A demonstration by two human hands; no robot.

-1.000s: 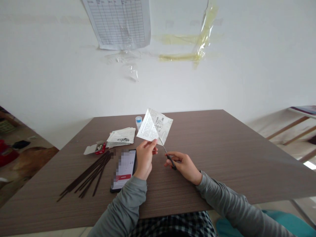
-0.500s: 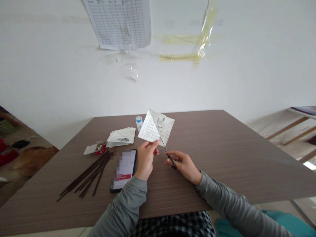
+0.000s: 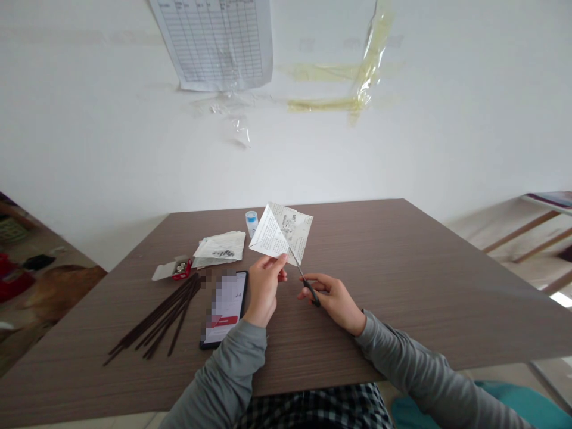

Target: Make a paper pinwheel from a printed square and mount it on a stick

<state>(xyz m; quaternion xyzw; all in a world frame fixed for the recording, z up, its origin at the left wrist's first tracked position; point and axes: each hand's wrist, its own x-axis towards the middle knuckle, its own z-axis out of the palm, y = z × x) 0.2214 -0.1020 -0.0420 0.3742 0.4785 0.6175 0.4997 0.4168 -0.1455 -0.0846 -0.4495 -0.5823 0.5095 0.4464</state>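
Note:
My left hand (image 3: 265,286) pinches the lower edge of a printed sheet of paper (image 3: 270,236), folded along a diagonal, between thumb and fingers. My right hand (image 3: 334,296) is closed round the dark handles of a pair of scissors (image 3: 311,291). The blades point up and left and lie along the paper's diagonal, near my left thumb. How far they have cut in I cannot tell. Left of my left hand, a phone (image 3: 226,310) rests on the table with its screen lit.
Left on the brown table (image 3: 402,286) are several dark thin sticks (image 3: 156,319), a small red box (image 3: 181,268) of metal bits, and a stack of printed papers (image 3: 221,245). A clear bottle with a blue band (image 3: 251,221) stands behind the paper. A white wall (image 3: 339,161) rises beyond.
The upper part of the paper has tipped slightly down and to the left. Both hands and the scissors stay in nearly the same place.

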